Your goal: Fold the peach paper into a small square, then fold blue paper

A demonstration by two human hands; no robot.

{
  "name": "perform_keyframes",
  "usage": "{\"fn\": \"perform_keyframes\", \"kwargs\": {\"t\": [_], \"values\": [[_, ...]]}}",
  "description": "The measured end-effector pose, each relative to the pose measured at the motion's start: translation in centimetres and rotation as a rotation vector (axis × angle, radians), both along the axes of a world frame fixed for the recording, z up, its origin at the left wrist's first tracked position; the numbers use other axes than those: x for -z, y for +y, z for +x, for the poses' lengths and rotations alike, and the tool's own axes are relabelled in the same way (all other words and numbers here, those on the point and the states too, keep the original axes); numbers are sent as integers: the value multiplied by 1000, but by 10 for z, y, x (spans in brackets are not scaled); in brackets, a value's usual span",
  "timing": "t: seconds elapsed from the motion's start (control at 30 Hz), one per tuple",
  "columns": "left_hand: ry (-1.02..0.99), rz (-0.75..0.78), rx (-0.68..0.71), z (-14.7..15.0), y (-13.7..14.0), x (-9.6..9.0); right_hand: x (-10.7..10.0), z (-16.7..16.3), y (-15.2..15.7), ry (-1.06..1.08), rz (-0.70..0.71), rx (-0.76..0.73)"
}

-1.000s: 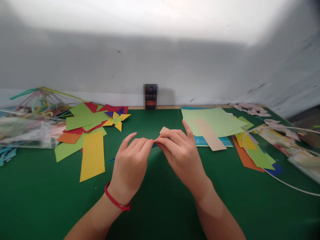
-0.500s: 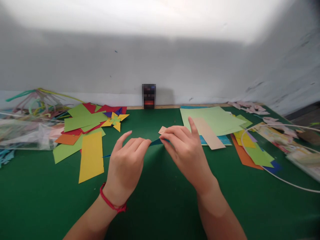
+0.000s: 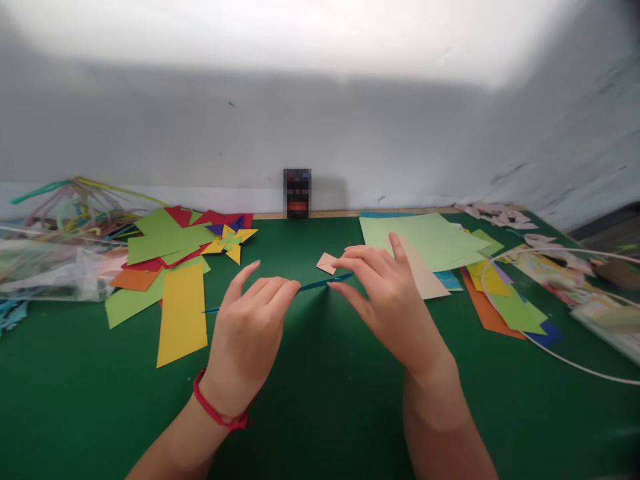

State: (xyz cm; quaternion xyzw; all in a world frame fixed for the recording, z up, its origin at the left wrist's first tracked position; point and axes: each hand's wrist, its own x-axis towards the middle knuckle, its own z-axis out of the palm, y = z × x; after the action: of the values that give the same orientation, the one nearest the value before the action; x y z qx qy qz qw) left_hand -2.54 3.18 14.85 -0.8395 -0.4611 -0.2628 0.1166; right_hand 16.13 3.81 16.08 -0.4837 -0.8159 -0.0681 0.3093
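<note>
A narrow dark blue folded paper strip [image 3: 313,286] runs across the middle, tilted slightly up to the right. My left hand [image 3: 255,321] pinches it between thumb and curled fingers, and its thin left end [image 3: 212,311] shows on the other side of that hand. Around the right end is my right hand [image 3: 384,297], thumb and index finger apart, the thumb tip at the strip's lower edge. Just beyond the right fingertips lies a small folded peach paper piece [image 3: 326,263]. A longer peach strip [image 3: 427,275] lies partly behind the right hand.
Yellow paper [image 3: 181,317], green sheets [image 3: 167,243] and a yellow paper star [image 3: 245,235] lie left. Pale green sheets [image 3: 435,233] and coloured scraps [image 3: 500,307] sit right, near a white looped cord [image 3: 570,374]. A dark blurred device [image 3: 297,193] stands against the wall.
My right hand has shifted right, and its thumb and index finger have parted, showing more of the blue strip. The small peach piece is less covered. My left hand has barely moved.
</note>
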Motion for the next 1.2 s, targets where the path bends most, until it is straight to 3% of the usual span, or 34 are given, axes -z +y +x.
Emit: {"fn": "perform_keyframes", "kwargs": {"t": [0.53,0.93,1.03,1.13,1.2], "values": [[-55,-5,58,8,0,4,1,-13,-5,-60,-32,-43],[-9,-41,-33,-15,6,-5,-1,16,5,48,-10,48],[-169,32,-101,-15,8,-8,0,22,9,182,-43,34],[-509,212,-281,-13,8,-10,3,25,13,430,-96,52],[-718,154,-348,-12,8,-9,4,24,15,581,-136,67]]}}
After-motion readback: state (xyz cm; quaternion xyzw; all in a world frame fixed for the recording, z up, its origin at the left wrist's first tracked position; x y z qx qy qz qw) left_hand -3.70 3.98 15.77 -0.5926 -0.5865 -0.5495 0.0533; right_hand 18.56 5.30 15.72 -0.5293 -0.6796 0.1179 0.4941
